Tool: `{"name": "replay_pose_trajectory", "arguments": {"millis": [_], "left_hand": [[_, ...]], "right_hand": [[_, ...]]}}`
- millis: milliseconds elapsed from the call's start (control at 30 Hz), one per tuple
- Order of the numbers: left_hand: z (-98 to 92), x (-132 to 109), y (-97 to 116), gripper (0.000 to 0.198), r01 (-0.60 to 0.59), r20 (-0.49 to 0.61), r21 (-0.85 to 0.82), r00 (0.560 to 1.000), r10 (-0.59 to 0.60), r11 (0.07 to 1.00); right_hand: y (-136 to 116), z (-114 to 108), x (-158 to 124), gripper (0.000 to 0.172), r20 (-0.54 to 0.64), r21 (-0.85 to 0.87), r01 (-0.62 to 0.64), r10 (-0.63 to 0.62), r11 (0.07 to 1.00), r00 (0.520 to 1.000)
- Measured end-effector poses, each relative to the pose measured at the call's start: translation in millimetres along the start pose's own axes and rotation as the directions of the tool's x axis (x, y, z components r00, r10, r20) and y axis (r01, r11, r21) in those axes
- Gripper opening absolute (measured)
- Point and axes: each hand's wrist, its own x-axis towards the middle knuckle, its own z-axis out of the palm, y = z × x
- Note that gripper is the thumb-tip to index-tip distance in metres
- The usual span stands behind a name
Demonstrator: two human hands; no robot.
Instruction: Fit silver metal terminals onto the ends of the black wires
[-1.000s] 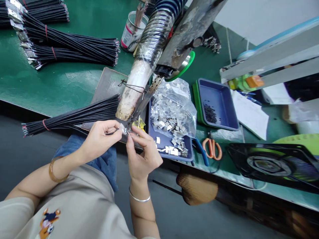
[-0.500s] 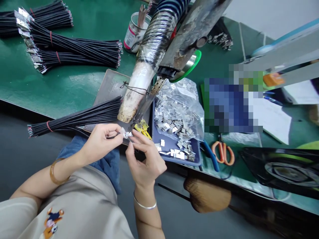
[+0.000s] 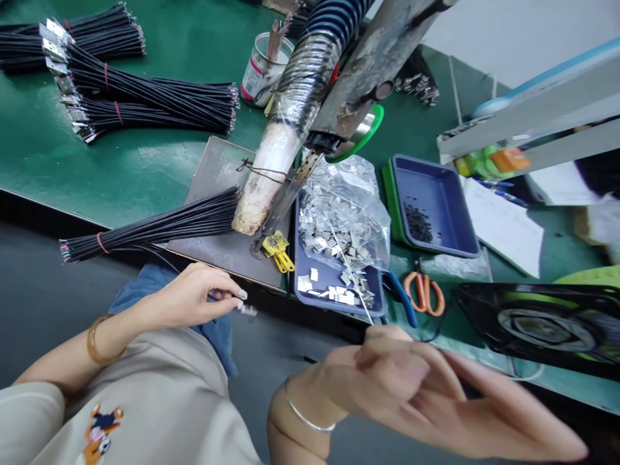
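My left hand (image 3: 206, 294) is closed in a pinch in front of the table edge, just below the grey board. At its fingertips is a small silvery metal connector (image 3: 248, 310), blurred, its cable mostly hidden by the hand. My right hand (image 3: 411, 387) is closer to the camera, off to the right and blurred. Its thumb and index finger pinch the end of a thin silvery wire (image 3: 352, 274), while its other fingers stretch out to the right. That wire runs up and left across the tray of small metal parts (image 3: 339, 294).
A bundle of black cables (image 3: 169, 223) lies across the grey board (image 3: 217, 165), under a taped hose (image 3: 276, 148) and a metal arm (image 3: 358, 90). Nearby are a yellow clip-like item (image 3: 278, 250), orange-handled pliers (image 3: 423, 294), a second blue tray (image 3: 436, 194) and a black fan-like unit (image 3: 537, 329).
My right hand has moved away from the left, down and right toward the camera, with the thin wire pinched. My left hand has dropped slightly below the board, still pinching the connector.
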Motion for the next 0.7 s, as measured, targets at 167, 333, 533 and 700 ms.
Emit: {"name": "replay_pose_trajectory", "arguments": {"millis": [167,333,533,700], "left_hand": [[-9.8,4.2,-10.0,0.016,-0.111,-0.417,0.221,0.888,0.196,0.969],[-21.7,29.4,-25.8,0.021,0.005,-0.337,0.744,0.867,0.368,0.668],[-16.9,31.2,-34.2,0.027,-0.056,-0.243,0.818,0.868,0.433,0.572],[-8.0,14.6,-27.5,0.025,-0.158,-0.288,0.733,0.809,0.512,0.662]], "right_hand": [[28.9,-16.1,14.8,0.023,0.546,-0.354,-0.229,0.399,0.907,0.736],[77.9,-8.6,14.9,0.050,0.739,-0.437,-0.026,0.376,0.899,0.559],[83.0,7.3,11.0,0.026,0.804,-0.449,0.193,0.300,0.872,0.514],[75.8,11.5,12.1,0.011,0.741,-0.498,0.193,0.300,0.845,0.602]]}}
